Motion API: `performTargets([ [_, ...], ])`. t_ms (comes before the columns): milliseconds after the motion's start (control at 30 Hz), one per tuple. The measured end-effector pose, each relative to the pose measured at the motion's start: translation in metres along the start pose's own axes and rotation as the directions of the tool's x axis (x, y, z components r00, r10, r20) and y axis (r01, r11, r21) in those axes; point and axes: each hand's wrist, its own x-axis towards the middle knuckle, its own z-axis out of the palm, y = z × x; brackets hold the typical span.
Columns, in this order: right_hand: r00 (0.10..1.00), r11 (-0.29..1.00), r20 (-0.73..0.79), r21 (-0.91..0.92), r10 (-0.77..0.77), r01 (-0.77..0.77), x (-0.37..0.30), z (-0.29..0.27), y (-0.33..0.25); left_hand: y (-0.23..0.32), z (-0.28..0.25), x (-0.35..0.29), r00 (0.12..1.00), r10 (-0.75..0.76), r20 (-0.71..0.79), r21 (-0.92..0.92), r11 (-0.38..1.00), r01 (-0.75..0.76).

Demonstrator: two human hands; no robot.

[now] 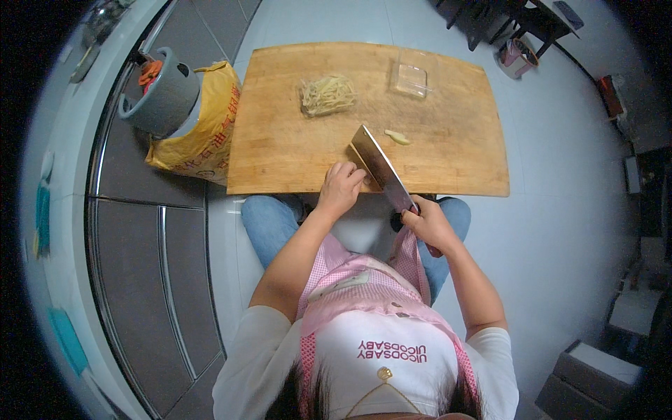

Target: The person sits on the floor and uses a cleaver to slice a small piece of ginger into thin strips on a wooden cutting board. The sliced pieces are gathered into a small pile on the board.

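My right hand (pixel 430 225) is wrapped round the dark handle of a cleaver (pixel 383 168), whose wide blade points away and to the left over the near edge of a wooden board (pixel 294 150). Beside the blade, my left hand (pixel 342 187) rests on the board with its fingers curled together. What lies under those fingertips is mostly hidden. A small pale yellow piece of food (pixel 397 137) lies to the right of the blade tip. Farther back on the left, a heap of thin pale strips (pixel 327 94) sits in a clear container.
A clear plastic box (pixel 411 78) stands at the board's back right. Left of the board are a yellow printed bag (pixel 210 133) and a grey bucket (pixel 164 94), close to dark cabinets (pixel 143 245). A waste bin (pixel 518 58) stands far right, near a dark table.
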Motion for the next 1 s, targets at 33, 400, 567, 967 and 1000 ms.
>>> performTargets([
  [33,1.000,1.000,-0.005,-0.001,0.000,0.000,0.000,0.001,0.002,0.000,0.000,0.000,1.000,-0.002,0.002,-0.010,1.000,0.002],
  [400,0.999,0.988,0.034,-0.154,-0.020,0.026,-0.006,-0.002,-0.011,-0.001,-0.001,-0.003,0.995,-0.061,0.081,0.058,0.997,0.056],
  [567,0.998,0.978,0.041,-0.199,-0.054,0.061,-0.006,-0.002,-0.012,-0.001,0.001,-0.004,0.997,-0.048,0.054,0.038,0.998,0.046],
  [967,0.995,0.961,0.082,-0.264,-0.065,0.084,0.002,-0.003,-0.020,0.001,-0.001,-0.003,0.992,-0.073,0.106,0.092,0.994,0.063],
  [1000,0.993,0.961,0.082,-0.256,-0.086,0.105,0.004,-0.003,-0.018,0.002,-0.002,-0.003,0.992,-0.072,0.105,0.091,0.994,0.063],
])
